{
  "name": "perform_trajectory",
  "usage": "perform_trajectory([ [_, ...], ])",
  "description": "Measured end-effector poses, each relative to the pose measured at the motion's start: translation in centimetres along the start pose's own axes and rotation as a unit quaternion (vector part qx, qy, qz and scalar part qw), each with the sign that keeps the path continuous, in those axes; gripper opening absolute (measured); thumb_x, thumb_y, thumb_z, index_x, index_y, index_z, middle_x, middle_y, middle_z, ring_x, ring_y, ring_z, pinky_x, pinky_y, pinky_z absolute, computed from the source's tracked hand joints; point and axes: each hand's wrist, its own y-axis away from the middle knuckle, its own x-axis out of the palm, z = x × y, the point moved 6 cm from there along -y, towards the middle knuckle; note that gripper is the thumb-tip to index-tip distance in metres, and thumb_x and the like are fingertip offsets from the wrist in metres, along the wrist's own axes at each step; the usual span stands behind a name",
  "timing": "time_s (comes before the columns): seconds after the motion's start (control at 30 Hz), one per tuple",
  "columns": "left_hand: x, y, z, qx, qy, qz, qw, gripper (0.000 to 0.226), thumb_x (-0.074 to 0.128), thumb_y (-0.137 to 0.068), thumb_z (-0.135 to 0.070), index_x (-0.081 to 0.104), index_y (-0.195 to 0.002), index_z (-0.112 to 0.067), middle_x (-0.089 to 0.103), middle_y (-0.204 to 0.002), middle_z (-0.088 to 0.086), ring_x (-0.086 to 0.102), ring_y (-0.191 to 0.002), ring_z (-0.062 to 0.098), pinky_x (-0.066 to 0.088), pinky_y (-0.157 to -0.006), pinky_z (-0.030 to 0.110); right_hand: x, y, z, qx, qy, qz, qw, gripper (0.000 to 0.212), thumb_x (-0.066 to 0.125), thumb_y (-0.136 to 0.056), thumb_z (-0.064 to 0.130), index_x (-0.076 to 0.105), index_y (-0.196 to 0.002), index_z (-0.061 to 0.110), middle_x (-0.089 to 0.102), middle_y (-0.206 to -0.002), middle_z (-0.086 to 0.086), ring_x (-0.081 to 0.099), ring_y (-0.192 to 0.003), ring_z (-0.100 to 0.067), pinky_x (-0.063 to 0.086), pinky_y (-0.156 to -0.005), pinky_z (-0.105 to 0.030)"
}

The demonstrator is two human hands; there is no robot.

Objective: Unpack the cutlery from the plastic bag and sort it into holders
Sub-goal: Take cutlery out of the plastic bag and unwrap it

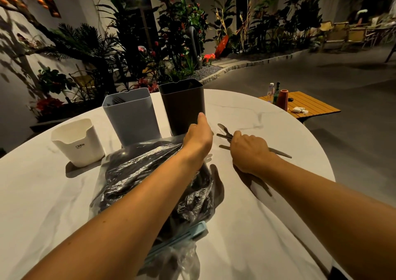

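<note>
1. The right hand (pixel 248 151) has its fingers curled down around a small bunch of dark cutlery (pixel 225 135) lying on the worktop (pixel 267 226); utensil ends stick out past the knuckles toward the holders, and a handle tip shows behind the wrist.
2. The left hand (pixel 198 139) reaches across the plastic bag (pixel 137 172), thumb pointing up at the front of the dark brown holder (pixel 182 106). Its fingers are hidden behind the hand, so I cannot tell whether they are gripping anything.
3. The plastic bag lies in the middle of the worktop under the left forearm, crinkled and full of dark cutlery, with a pale blue clip (pixel 182 239) at its near end.
4. Three holders stand behind the bag: a white holder (pixel 78 142) at the left, a grey-blue holder (pixel 132 116) holding dark cutlery in the middle, and the dark brown holder at the right.
5. A low wooden table (pixel 308 106) with bottles stands beyond the worktop.
</note>
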Motion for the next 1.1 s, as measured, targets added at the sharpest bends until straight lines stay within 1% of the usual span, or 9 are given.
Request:
perform_trajectory([
  [0.23,-2.1,1.6,-0.1,0.028,0.019,-0.002,0.999,0.065,0.018,-0.105,-0.054,0.046,-0.142,-0.009,0.048,-0.145,0.013,0.049,-0.129,0.032,0.038,-0.113,0.051,-0.8,0.2,0.8,-0.032,-0.001,0.017,0.999,0.019,0.047,-0.1,0.02,0.044,-0.115,0.009,0.059,-0.09,-0.004,0.055,-0.073,-0.022,0.041,-0.062,-0.032],
  [0.37,-4.6,2.2,-1.0,0.066,0.064,-0.045,0.995,0.048,0.025,-0.105,-0.047,0.058,-0.103,-0.013,0.06,-0.109,0.01,0.06,-0.109,0.029,0.046,-0.105,0.051,-4.4,-0.7,2.4,-0.011,-0.179,0.032,0.983,0.015,0.046,-0.104,0.026,0.041,-0.113,0.015,0.056,-0.092,-0.007,0.054,-0.075,-0.018,0.044,-0.062,-0.029],
  [0.53,-6.2,3.0,-2.1,0.071,0.139,-0.044,0.987,0.048,0.029,-0.107,-0.04,0.051,-0.132,-0.005,0.058,-0.121,0.013,0.066,-0.092,0.021,0.055,-0.097,0.044,-9.4,-1.0,4.3,-0.05,-0.295,-0.018,0.954,0.021,0.041,-0.105,0.03,0.048,-0.114,0.012,0.059,-0.096,-0.012,0.055,-0.079,-0.021,0.048,-0.067,-0.035],
  [0.63,-6.5,3.7,-2.7,0.083,0.174,-0.011,0.981,0.049,0.031,-0.107,-0.044,0.056,-0.119,-0.003,0.06,-0.116,0.016,0.064,-0.1,0.026,0.055,-0.095,0.042,-10.8,-0.1,5.6,-0.08,-0.436,-0.011,0.896,0.029,0.044,-0.104,0.032,0.054,-0.105,0.005,0.058,-0.087,-0.015,0.051,-0.075,-0.024,0.047,-0.07,-0.042],
  [0.73,-6.4,5.0,-2.8,0.093,0.207,0.052,0.972,0.054,0.027,-0.106,-0.052,0.061,-0.106,-0.01,0.067,-0.106,0.015,0.066,-0.096,0.024,0.054,-0.095,0.042,-11.3,1.3,7.8,-0.098,-0.567,0.003,0.818,0.028,0.044,-0.105,0.03,0.055,-0.094,0.006,0.053,-0.077,-0.01,0.052,-0.07,-0.022,0.046,-0.069,-0.04],
  [0.83,-6.5,6.1,-2.5,0.091,0.258,0.109,0.956,0.055,0.024,-0.106,-0.056,0.061,-0.129,-0.023,0.068,-0.126,0.009,0.064,-0.117,0.024,0.05,-0.104,0.045,-10.9,1.6,10.3,-0.076,-0.637,0.001,0.767,0.033,0.045,-0.105,0.033,0.057,-0.1,0.002,0.057,-0.078,-0.009,0.058,-0.072,-0.018,0.05,-0.068,-0.034],
  [0.93,-8.1,6.5,-2.3,0.101,0.274,0.095,0.952,0.054,0.025,-0.107,-0.05,0.048,-0.147,-0.022,0.056,-0.141,0.006,0.05,-0.134,0.021,0.042,-0.113,0.042,-10.3,1.3,13.0,-0.052,-0.7,-0.01,0.713,0.027,0.047,-0.104,0.029,0.058,-0.095,0.006,0.059,-0.069,-0.002,0.059,-0.058,-0.009,0.048,-0.053,-0.023],
  [1.0,-10.1,6.2,-1.6,0.127,0.225,0.062,0.964,0.053,0.026,-0.107,-0.051,0.05,-0.144,-0.022,0.062,-0.13,0.002,0.057,-0.124,0.017,0.049,-0.104,0.038,-10.1,1.1,15.0,-0.051,-0.737,-0.009,0.674,0.026,0.049,-0.104,0.027,0.061,-0.094,0.006,0.061,-0.069,-0.001,0.06,-0.056,-0.007,0.048,-0.052,-0.023],
  [1.1,-13.0,5.8,-0.3,0.155,0.154,0.01,0.976,0.046,0.029,-0.104,-0.055,0.054,-0.13,-0.025,0.063,-0.114,-0.005,0.06,-0.105,0.008,0.054,-0.091,0.035,-9.3,1.4,17.3,-0.062,-0.757,0.01,0.65,0.027,0.049,-0.104,0.029,0.062,-0.094,0.007,0.06,-0.074,-0.004,0.059,-0.065,-0.013,0.051,-0.057,-0.024],
])
